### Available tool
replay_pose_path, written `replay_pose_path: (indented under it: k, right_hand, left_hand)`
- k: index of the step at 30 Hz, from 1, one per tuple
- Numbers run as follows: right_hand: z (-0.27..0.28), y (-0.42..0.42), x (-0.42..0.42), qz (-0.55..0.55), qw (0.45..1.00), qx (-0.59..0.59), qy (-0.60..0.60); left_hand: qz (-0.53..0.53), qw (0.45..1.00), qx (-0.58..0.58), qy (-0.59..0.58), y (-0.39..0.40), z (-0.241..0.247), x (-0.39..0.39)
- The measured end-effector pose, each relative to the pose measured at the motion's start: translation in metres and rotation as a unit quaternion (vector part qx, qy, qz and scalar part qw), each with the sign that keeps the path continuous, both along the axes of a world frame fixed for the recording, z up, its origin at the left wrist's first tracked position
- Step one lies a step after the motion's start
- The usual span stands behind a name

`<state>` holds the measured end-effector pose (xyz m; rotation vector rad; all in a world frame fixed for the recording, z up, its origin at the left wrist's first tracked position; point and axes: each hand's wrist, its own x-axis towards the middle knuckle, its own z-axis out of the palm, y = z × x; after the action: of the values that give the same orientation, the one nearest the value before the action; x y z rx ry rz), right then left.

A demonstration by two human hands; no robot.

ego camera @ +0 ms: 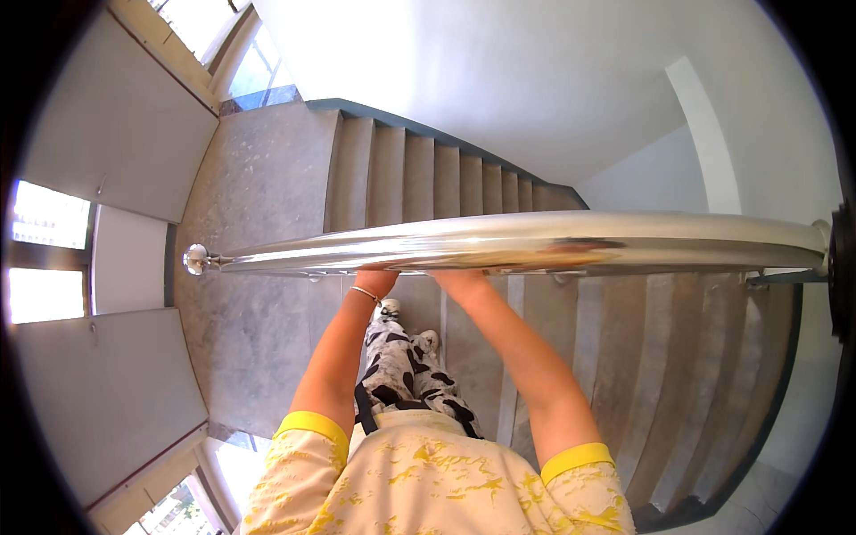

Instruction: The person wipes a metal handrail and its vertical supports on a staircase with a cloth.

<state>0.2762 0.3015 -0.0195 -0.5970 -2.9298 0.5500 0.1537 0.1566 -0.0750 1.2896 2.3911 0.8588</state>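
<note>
A thick polished metal handrail [481, 242] runs across the view from left to right, with a round ball end at its left tip. Just under the rail's near side is my left hand [377, 282], a thin bracelet at its wrist. My right hand [460, 283] is a little to the right, also tucked beneath the rail. The fingers of both hands are hidden by the rail, so what they hold or touch cannot be told. Below my hands my feet in white shoes [389, 309] stand at the stairs.
One concrete stair flight [414, 174] lies beyond the rail. Another flight [608, 361] is on my right side. A concrete landing [254, 200] spreads to the left, bordered by grey panels [114, 127] and windows [48, 214]. White walls [535, 80] enclose the stairwell.
</note>
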Motion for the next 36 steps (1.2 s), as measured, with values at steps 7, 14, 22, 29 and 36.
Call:
replay_pose_path:
  k: [7,14,22,29,36]
  right_hand:
    - [0.056,0.026,0.037,0.049,0.994,0.061,-0.074]
    - [0.058,0.016,0.026,0.105,0.964,0.22,-0.11]
    - [0.018,-0.043,-0.034,0.037,0.996,0.076,0.034]
    - [0.043,-0.059,-0.038,-0.007,0.974,0.141,-0.175]
    - [0.043,-0.065,-0.039,0.057,0.974,0.182,-0.124]
  left_hand:
    - [-0.019,0.999,-0.035,-0.016,-0.001,0.01,-0.001]
    - [-0.077,0.997,-0.023,0.009,-0.009,0.012,-0.007]
    - [-0.218,0.968,0.064,0.105,-0.028,-0.011,-0.041]
    - [-0.15,0.973,0.164,0.071,-0.084,-0.09,-0.095]
    - [-0.091,0.993,0.05,0.065,-0.125,-0.097,-0.122]
